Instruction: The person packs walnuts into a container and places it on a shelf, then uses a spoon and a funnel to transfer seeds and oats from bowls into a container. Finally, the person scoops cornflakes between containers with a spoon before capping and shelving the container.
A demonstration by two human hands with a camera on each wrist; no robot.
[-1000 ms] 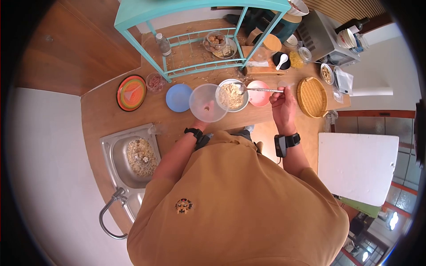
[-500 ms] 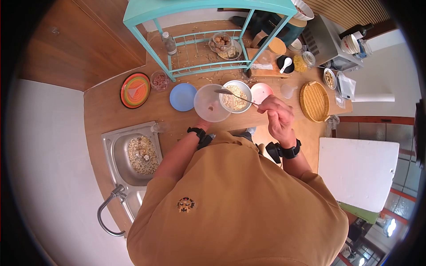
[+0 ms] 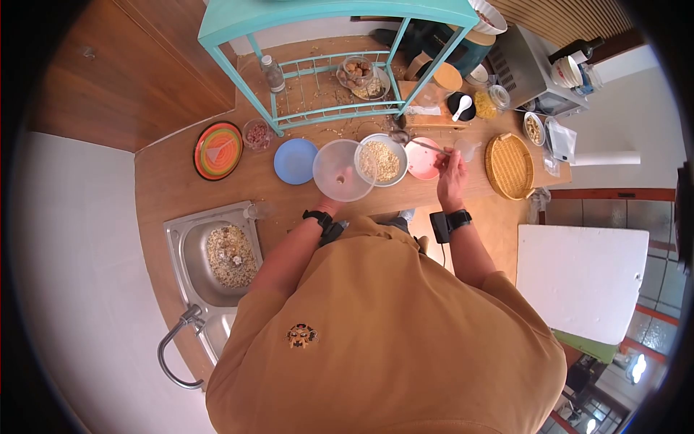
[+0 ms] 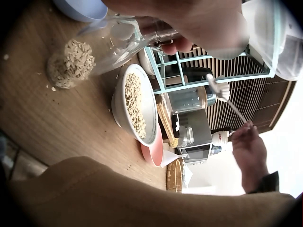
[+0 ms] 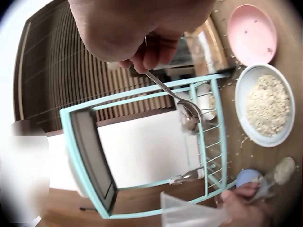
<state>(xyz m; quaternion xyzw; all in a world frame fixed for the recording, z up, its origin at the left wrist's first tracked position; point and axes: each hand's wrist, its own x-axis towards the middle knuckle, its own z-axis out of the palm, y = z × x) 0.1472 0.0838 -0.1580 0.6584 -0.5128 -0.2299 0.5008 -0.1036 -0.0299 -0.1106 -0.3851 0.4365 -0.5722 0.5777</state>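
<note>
Indoors, crumb-strewn wooden counter, teal rack, left hand gripping bottle, right hand pinching spoon

A hand could have come in from the near side of the oat bowl, over a bare strip of counter. To its left, the clear bottle, the left hand and the funnel blocked the way, with the pink bowl just to its right. Behind it, past a narrow gap, stood the turquoise rack; the spoon hung above it.
</note>
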